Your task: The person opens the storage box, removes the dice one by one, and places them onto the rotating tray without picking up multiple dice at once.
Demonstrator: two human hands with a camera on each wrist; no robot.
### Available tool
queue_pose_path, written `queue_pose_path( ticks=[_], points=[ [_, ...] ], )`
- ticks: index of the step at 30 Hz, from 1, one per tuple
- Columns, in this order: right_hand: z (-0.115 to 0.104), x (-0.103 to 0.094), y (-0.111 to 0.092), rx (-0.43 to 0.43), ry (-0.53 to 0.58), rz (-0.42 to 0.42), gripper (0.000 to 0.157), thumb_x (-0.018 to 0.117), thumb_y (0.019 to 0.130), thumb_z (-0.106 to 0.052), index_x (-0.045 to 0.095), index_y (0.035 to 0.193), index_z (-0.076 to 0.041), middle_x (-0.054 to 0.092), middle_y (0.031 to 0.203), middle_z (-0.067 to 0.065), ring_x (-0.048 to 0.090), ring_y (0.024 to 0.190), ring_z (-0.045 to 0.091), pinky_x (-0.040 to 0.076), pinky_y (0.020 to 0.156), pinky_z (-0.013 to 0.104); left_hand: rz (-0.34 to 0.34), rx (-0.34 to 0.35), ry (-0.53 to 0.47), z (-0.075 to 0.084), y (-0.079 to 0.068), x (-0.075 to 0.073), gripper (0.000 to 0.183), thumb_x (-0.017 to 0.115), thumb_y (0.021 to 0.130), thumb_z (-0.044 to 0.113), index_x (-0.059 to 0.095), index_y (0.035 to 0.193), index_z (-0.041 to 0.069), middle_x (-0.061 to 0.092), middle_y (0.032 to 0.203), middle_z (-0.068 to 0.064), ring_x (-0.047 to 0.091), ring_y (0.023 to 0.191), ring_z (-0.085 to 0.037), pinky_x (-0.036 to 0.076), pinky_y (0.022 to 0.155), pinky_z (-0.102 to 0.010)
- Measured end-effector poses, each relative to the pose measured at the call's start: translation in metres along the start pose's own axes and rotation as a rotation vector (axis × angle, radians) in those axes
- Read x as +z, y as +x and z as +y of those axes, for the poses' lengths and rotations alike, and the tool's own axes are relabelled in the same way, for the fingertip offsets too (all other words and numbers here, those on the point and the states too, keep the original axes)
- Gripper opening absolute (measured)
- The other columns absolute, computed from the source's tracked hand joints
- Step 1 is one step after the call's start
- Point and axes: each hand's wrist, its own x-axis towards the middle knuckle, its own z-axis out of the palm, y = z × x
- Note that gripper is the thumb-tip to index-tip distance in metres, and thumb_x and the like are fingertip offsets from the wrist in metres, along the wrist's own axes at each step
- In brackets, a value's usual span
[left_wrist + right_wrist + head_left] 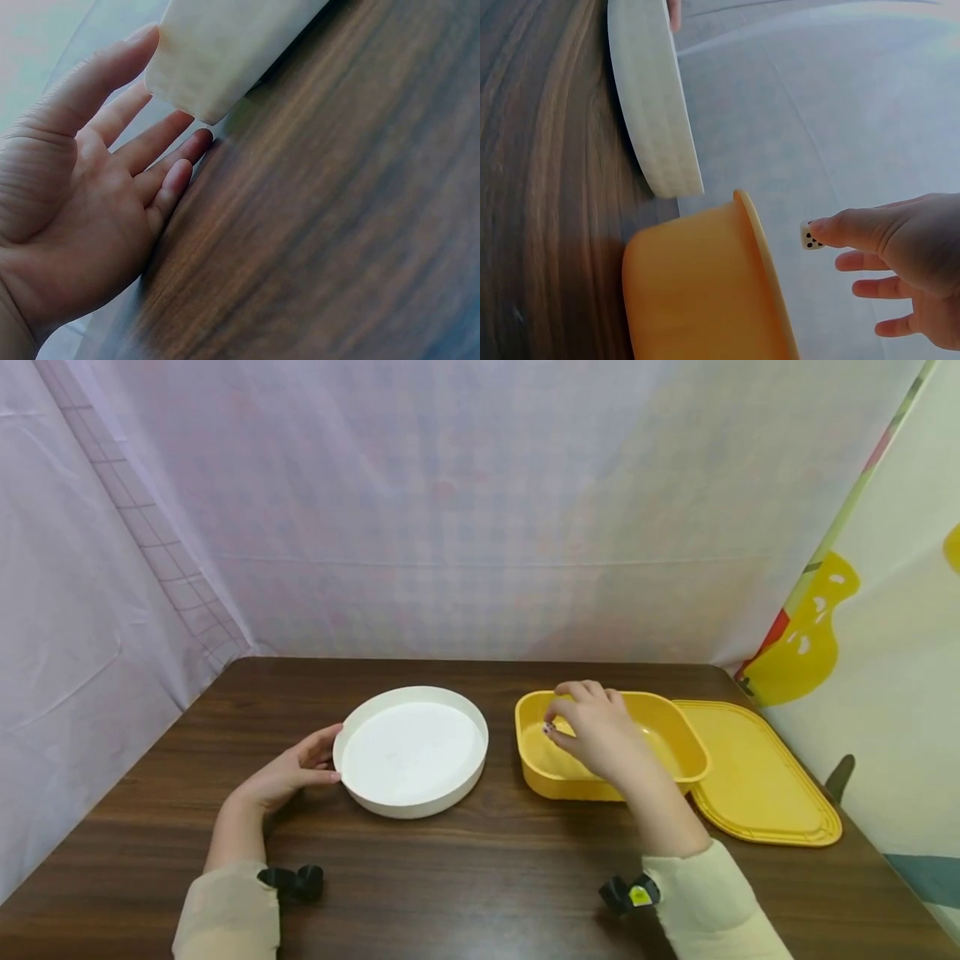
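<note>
Between thumb and finger, my right hand [600,731] pinches a small white die [810,235] with black dots, held above the yellow container [540,774]. In the right wrist view the die is clear of the container's rim. My left hand [288,772] rests at the left side of a round white tray [412,752], fingers and thumb spread and touching its edge. The left wrist view shows that palm [90,195] with loosely extended fingers by the tray's wall. Seen from the head, the tray's inside looks bare.
A yellow lid [765,777] lies flat to the right, partly under the container. Everything stands on a dark wooden table [450,885]. White curtains [480,510] hang behind the far edge, and a printed cloth [900,693] is on the right.
</note>
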Motion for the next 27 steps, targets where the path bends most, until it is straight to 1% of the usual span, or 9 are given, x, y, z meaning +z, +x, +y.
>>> queue_pose_path(
  ticks=[2,4,9,11,14,16,17,21,27],
  points=[
    [-0.004,0.001,0.001,-0.011,0.009,0.004,0.009,0.073,0.087,-0.024,0.070,0.090,-0.016,0.056,0.125,0.014,0.044,0.117,0.035,0.031,0.093,0.058,0.000,-0.004,0.004,0.000,-0.001,0.000,0.082,0.068,0.087,0.004,0.017,0.151,-0.002,0.018,0.154,-0.023,0.019,0.139,-0.039,0.021,0.107,-0.043],
    [-0.008,0.002,0.002,-0.018,0.017,0.002,0.009,0.073,0.086,-0.025,0.070,0.090,-0.017,0.056,0.125,0.014,0.043,0.117,0.035,0.031,0.093,0.058,-0.001,-0.001,0.006,0.000,-0.001,0.000,0.082,0.068,0.087,0.004,0.017,0.151,-0.002,0.017,0.155,-0.023,0.018,0.139,-0.040,0.020,0.107,-0.043],
    [-0.021,0.006,0.005,-0.052,0.016,0.003,0.008,0.073,0.086,-0.025,0.070,0.089,-0.018,0.057,0.124,0.011,0.044,0.118,0.034,0.032,0.093,0.056,-0.004,0.004,0.003,0.000,-0.001,0.000,0.082,0.067,0.087,0.004,0.016,0.151,-0.002,0.016,0.155,-0.024,0.017,0.139,-0.040,0.016,0.108,-0.050],
    [-0.025,0.008,0.006,-0.071,0.011,0.010,0.007,0.073,0.086,-0.024,0.070,0.089,-0.018,0.057,0.123,0.010,0.044,0.117,0.033,0.033,0.093,0.055,-0.001,0.000,0.001,-0.001,-0.001,-0.001,0.081,0.067,0.087,0.004,0.017,0.151,-0.002,0.017,0.155,-0.023,0.017,0.139,-0.040,0.018,0.108,-0.047],
    [-0.032,0.012,0.008,-0.089,0.002,0.016,0.007,0.073,0.086,-0.024,0.071,0.088,-0.018,0.058,0.122,0.010,0.045,0.117,0.033,0.033,0.093,0.054,0.006,-0.014,0.004,-0.001,-0.001,-0.001,0.081,0.067,0.087,0.004,0.017,0.151,0.000,0.018,0.155,-0.021,0.019,0.139,-0.038,0.023,0.106,-0.039],
    [-0.036,0.015,0.009,-0.092,0.003,0.012,0.007,0.073,0.086,-0.024,0.071,0.089,-0.019,0.058,0.123,0.010,0.046,0.117,0.032,0.033,0.093,0.053,0.011,-0.021,0.002,-0.001,-0.001,-0.001,0.081,0.067,0.087,0.004,0.018,0.151,0.000,0.018,0.155,-0.021,0.020,0.139,-0.038,0.023,0.105,-0.038],
    [-0.038,0.016,0.011,-0.095,0.001,0.012,0.007,0.073,0.086,-0.025,0.071,0.089,-0.019,0.058,0.123,0.009,0.046,0.117,0.032,0.033,0.093,0.053,0.014,-0.026,0.000,0.000,-0.001,-0.001,0.082,0.068,0.087,0.004,0.018,0.151,0.001,0.018,0.155,-0.020,0.020,0.139,-0.038,0.022,0.106,-0.039],
    [-0.045,0.021,0.015,-0.106,0.011,0.014,0.006,0.073,0.086,-0.024,0.071,0.090,-0.019,0.058,0.124,0.008,0.046,0.117,0.031,0.033,0.093,0.052,0.008,-0.020,-0.007,0.001,0.000,0.000,0.082,0.068,0.087,0.005,0.017,0.151,0.000,0.018,0.155,-0.021,0.020,0.138,-0.040,0.016,0.108,-0.049],
    [-0.058,0.027,0.024,-0.160,0.036,0.034,0.006,0.074,0.086,-0.023,0.071,0.090,-0.019,0.058,0.122,0.008,0.047,0.115,0.029,0.034,0.092,0.050,0.006,-0.016,-0.018,0.000,0.001,0.000,0.082,0.068,0.086,0.003,0.018,0.151,-0.001,0.018,0.154,-0.021,0.021,0.138,-0.040,0.018,0.107,-0.047]
  ],
)
